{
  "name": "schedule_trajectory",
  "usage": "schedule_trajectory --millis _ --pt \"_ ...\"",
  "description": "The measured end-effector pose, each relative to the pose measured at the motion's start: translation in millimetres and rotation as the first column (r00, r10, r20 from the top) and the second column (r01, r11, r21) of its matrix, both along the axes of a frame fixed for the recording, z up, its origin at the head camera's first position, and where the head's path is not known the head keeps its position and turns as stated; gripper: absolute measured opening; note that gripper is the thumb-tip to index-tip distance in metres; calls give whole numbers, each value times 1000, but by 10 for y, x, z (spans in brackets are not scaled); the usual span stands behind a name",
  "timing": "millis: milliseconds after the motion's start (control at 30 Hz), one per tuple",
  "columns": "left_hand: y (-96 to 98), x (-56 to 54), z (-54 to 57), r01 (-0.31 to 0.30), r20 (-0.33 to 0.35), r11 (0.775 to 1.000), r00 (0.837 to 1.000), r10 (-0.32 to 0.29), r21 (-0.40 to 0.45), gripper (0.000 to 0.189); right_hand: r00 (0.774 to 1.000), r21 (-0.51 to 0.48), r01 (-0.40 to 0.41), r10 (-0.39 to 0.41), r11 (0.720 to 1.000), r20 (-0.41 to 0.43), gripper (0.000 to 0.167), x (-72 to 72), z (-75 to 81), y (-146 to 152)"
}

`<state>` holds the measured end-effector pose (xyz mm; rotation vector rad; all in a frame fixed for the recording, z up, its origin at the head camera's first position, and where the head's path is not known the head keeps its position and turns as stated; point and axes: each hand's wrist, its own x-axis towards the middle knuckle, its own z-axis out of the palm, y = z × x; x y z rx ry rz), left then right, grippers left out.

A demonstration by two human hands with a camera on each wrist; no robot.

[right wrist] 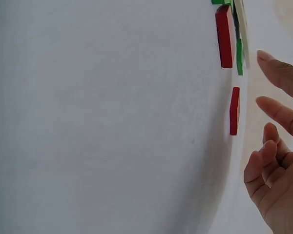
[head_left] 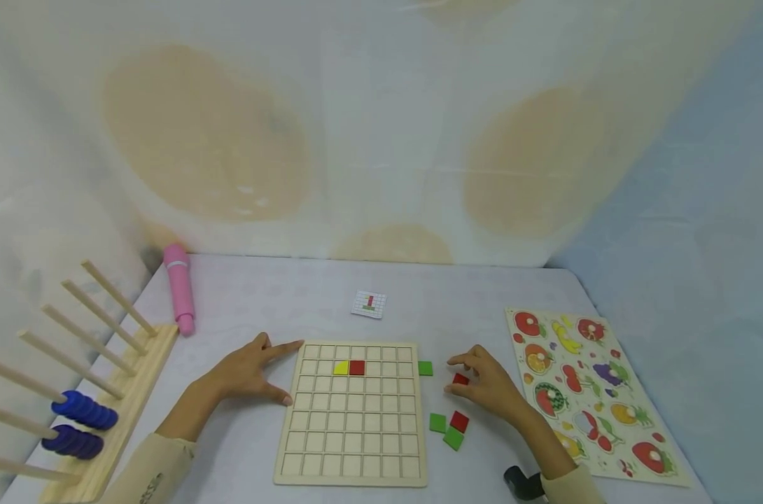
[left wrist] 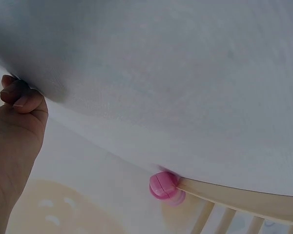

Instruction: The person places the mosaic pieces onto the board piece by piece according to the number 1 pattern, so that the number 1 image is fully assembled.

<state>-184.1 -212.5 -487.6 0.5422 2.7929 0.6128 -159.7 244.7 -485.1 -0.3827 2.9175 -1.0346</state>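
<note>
A wooden grid board [head_left: 350, 444] lies flat before me, with a yellow tile [head_left: 341, 367] and a red tile [head_left: 356, 367] side by side in its upper squares. My left hand [head_left: 249, 374] rests at the board's left edge, index finger at the top corner and thumb lower down. Right of the board, my right hand [head_left: 487, 385] hovers with thumb and index finger apart around a loose red tile [head_left: 460, 379]. That same red tile [right wrist: 235, 111] lies apart from the fingertips in the right wrist view. Below it are a second red tile [head_left: 460, 421] and green tiles [head_left: 437, 423].
Behind the board lies a small pattern card [head_left: 369, 304]. At left stand a wooden peg rack [head_left: 136, 413] with blue rings [head_left: 85, 411] and a pink cylinder [head_left: 180, 290]. A fruit puzzle board [head_left: 592, 392] lies at right, near a black object [head_left: 521, 483].
</note>
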Motion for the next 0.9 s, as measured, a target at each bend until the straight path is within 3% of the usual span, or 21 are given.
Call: schedule_trajectory --millis 400,900 --pt "-29 9 -42 -12 2 1000 1000 12 -2 107 997 42 57 -59 997 44 36 43 -53 148" --pt "-19 -12 -52 -13 0 1000 1000 13 -18 106 997 46 47 -44 998 -68 18 72 -88 175"
